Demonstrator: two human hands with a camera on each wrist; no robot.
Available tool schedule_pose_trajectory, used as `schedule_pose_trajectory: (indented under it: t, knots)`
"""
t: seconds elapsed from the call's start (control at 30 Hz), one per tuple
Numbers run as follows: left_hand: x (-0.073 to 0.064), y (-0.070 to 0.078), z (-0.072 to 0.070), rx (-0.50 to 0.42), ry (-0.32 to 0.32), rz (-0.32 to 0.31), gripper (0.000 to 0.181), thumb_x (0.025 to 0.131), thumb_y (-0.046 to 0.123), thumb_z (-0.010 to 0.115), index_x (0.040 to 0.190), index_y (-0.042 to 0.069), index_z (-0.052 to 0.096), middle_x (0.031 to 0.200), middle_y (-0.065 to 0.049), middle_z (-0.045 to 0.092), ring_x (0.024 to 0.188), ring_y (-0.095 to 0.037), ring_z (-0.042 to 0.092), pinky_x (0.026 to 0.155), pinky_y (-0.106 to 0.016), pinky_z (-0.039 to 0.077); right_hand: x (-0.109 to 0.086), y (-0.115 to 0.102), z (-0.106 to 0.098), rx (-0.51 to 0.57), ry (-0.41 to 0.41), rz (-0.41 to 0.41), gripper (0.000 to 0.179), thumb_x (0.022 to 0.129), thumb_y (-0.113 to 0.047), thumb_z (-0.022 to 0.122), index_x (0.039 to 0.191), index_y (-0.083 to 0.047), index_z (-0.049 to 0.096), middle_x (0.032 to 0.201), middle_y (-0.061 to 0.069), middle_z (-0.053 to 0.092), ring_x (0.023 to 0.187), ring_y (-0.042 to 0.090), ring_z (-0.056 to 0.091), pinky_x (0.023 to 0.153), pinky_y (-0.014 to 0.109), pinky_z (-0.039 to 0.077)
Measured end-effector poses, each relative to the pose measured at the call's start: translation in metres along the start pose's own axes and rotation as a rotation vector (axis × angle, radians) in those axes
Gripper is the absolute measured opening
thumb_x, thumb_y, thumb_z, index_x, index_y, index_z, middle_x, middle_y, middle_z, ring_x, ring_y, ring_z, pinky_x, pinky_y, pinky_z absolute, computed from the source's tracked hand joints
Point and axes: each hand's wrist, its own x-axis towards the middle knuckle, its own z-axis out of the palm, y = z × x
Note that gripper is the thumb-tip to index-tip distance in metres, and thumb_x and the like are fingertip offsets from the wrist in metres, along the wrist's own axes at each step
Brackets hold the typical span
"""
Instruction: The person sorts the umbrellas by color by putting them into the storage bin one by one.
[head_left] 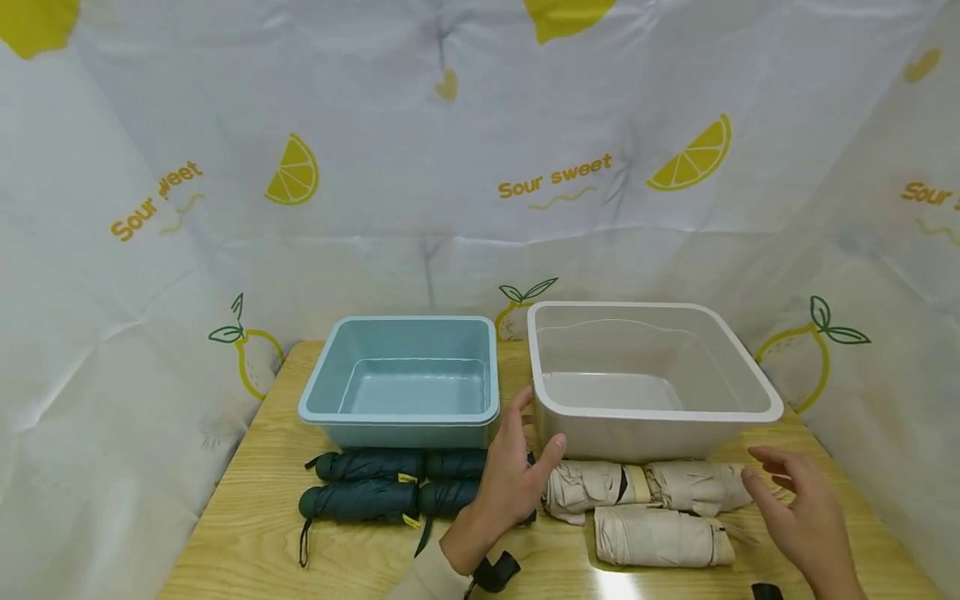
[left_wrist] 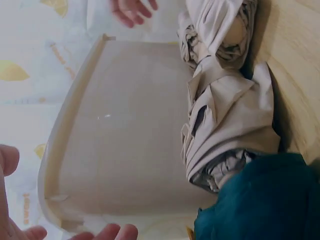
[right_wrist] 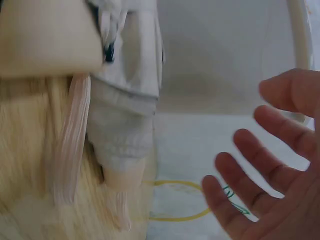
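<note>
My left hand (head_left: 510, 479) hovers with fingers spread at the front left corner of the white tub (head_left: 630, 437), holding nothing. It overlaps the right ends of several folded dark green umbrellas (head_left: 360, 500). Three folded beige umbrellas (head_left: 663, 537) lie before the white tub, two behind and one in front. Off their right ends is my right hand (head_left: 806, 508), empty, its fingers loosely bent. The right wrist view shows that hand's fingers (right_wrist: 265, 172) apart, beside a beige umbrella (right_wrist: 122, 120). In the left wrist view a dark green umbrella (left_wrist: 260, 200) stands close beside a beige one (left_wrist: 230, 115).
A light blue tub (head_left: 412, 433) stands behind the dark umbrellas, left of the white tub. No contents show inside either tub. A wooden table (head_left: 247, 533) carries everything, with a white lemon-print sheet (head_left: 420, 200) hanging behind and at both sides.
</note>
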Motion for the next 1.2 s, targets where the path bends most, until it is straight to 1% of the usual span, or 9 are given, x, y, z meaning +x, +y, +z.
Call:
schedule_pose_trajectory:
  t: [0.17,0.27,0.37,0.4,0.63,0.8,0.9,1.1,1.2]
  knots:
    - [0.01,-0.002,0.006,-0.07,0.022,-0.011,0.072,0.104,0.04,0.051,0.164,0.021,0.016,0.163,-0.004,0.033,0.138,-0.033,0.048,0.102,-0.056,0.048,0.002,0.027,-0.003,-0.055,-0.215,0.016,0.034,0.094,-0.002,0.067,0.126,0.006,0.063,0.119,0.027,0.057,0.096,-0.02,0.039,0.068,0.006,0.037]
    - [0.017,-0.003,0.011,-0.09,0.059,0.009,0.071,0.105,0.038,0.051,0.164,0.02,0.016,0.16,-0.006,0.038,0.138,-0.03,0.048,0.103,-0.057,0.047,0.006,0.038,-0.002,-0.076,-0.328,0.012,0.04,0.093,0.002,0.065,0.132,0.008,0.059,0.123,0.033,0.054,0.103,0.012,0.059,0.067,0.014,0.041]
    - [0.023,-0.004,0.014,-0.128,0.077,0.048,0.07,0.105,0.034,0.051,0.164,0.017,0.016,0.154,-0.01,0.043,0.138,-0.03,0.048,0.102,-0.059,0.046,0.009,0.046,0.0,-0.094,-0.402,-0.011,0.048,0.089,0.005,0.067,0.135,0.01,0.056,0.125,0.037,0.054,0.101,0.051,0.058,0.068,0.025,0.046]
    - [0.024,-0.004,0.015,-0.141,0.077,0.055,0.07,0.105,0.033,0.051,0.164,0.016,0.016,0.153,-0.011,0.043,0.138,-0.03,0.048,0.103,-0.058,0.046,0.01,0.048,0.001,-0.1,-0.414,-0.02,0.05,0.087,0.006,0.068,0.135,0.011,0.056,0.125,0.038,0.054,0.101,0.053,0.058,0.067,0.027,0.047]
    - [0.03,-0.008,0.02,-0.143,0.08,0.009,0.07,0.105,0.037,0.052,0.163,0.017,0.019,0.16,-0.011,0.037,0.145,-0.028,0.041,0.108,-0.056,0.044,0.011,0.054,0.006,-0.141,-0.437,-0.068,0.058,0.076,0.011,0.072,0.133,0.011,0.058,0.123,0.041,0.056,0.101,0.054,0.057,0.069,0.052,0.048]
    - [0.034,-0.011,0.021,-0.104,0.089,-0.006,0.067,0.105,0.039,0.051,0.162,0.019,0.024,0.162,-0.008,0.035,0.147,-0.028,0.038,0.113,-0.059,0.037,0.015,0.057,0.006,-0.183,-0.539,-0.015,0.063,0.078,0.006,0.069,0.139,0.01,0.054,0.128,0.042,0.054,0.098,0.044,0.057,0.076,0.051,0.044]
    - [0.037,-0.013,0.021,-0.097,0.09,-0.016,0.065,0.105,0.041,0.051,0.162,0.021,0.026,0.161,-0.007,0.037,0.146,-0.027,0.04,0.114,-0.059,0.036,0.018,0.06,0.007,-0.209,-0.588,0.01,0.068,0.078,0.0,0.071,0.142,0.009,0.051,0.129,0.04,0.056,0.087,0.027,0.054,0.081,0.05,0.036]
    - [0.04,-0.014,0.019,-0.122,0.087,-0.036,0.061,0.105,0.041,0.051,0.161,0.029,0.028,0.161,-0.006,0.038,0.141,-0.029,0.045,0.11,-0.059,0.039,0.023,0.061,0.007,-0.296,-0.604,0.007,0.072,0.076,-0.01,0.074,0.144,0.001,0.053,0.131,0.033,0.056,0.095,0.046,0.051,0.064,0.042,0.034]
    - [0.041,-0.014,0.018,-0.14,0.081,-0.049,0.061,0.105,0.041,0.052,0.16,0.032,0.028,0.16,-0.007,0.038,0.139,-0.028,0.046,0.107,-0.057,0.041,0.026,0.06,0.007,-0.322,-0.596,0.003,0.07,0.075,-0.012,0.074,0.142,-0.004,0.056,0.13,0.031,0.057,0.096,0.047,0.052,0.063,0.044,0.035]
